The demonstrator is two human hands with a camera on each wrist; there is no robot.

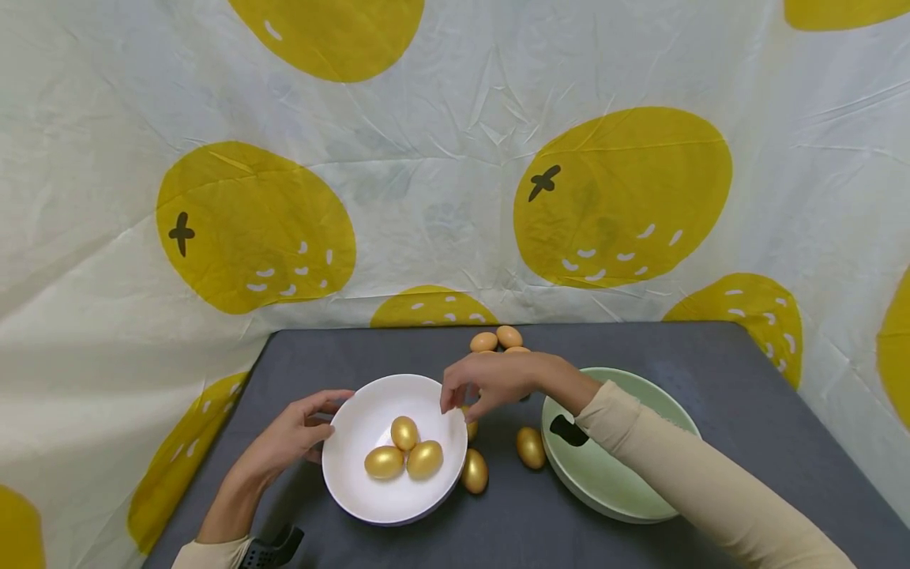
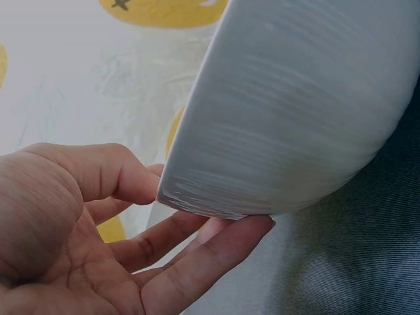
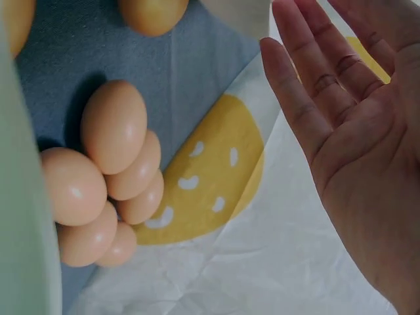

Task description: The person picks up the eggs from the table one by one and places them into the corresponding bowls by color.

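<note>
Three gold eggs [image 1: 404, 434] lie inside the white bowl [image 1: 355, 494]. At its left rim my left hand [image 1: 287, 435] holds the bowl, thumb by the edge and fingertips against the outer wall [image 2: 295, 118]. My right hand [image 1: 490, 379] hovers by the bowl's right rim. Its fingers [image 3: 308, 59] are loosely extended, with nothing seen between them and the thumb. Close below this hand sits a partly hidden gold egg [image 1: 471, 428]. Another gold egg [image 1: 475, 472] lies against the bowl's right side, and one more gold egg [image 1: 530, 448] is beside the green bowl.
The green bowl [image 1: 626, 494] stands on the right, under my right forearm. Behind my right hand, several brown eggs [image 1: 509, 337] cluster near the far edge of the dark cloth-covered table [image 1: 341, 352]. A patterned curtain [image 1: 441, 197] hangs just behind the table.
</note>
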